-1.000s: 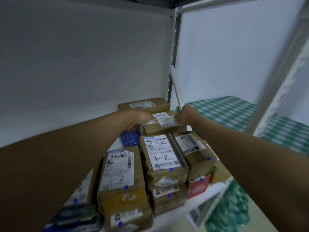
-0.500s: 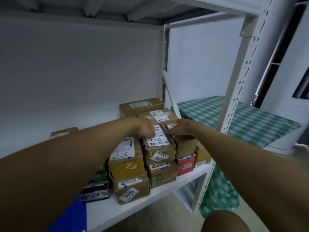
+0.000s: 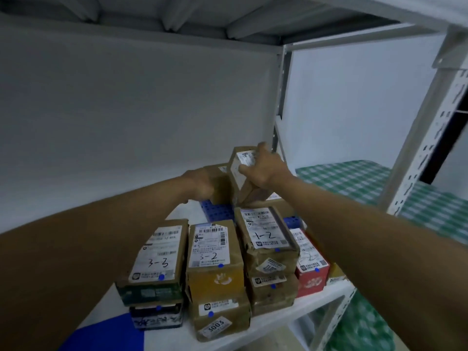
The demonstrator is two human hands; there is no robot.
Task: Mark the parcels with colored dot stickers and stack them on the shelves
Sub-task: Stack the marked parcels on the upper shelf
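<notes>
Head view: small brown parcel (image 3: 244, 173) tilted up on one edge at the back of the shelf (image 3: 177, 333), above the front stacks. Right hand (image 3: 263, 168) grips its top end, fingers curled over the label, thumb on the near face. Looks light and stiff; taped paper may slip, so grasp across the short sides. Left hand (image 3: 200, 184) loosely fisted against the box (image 3: 220, 183) beside it; whether it grips, cannot tell.
</notes>
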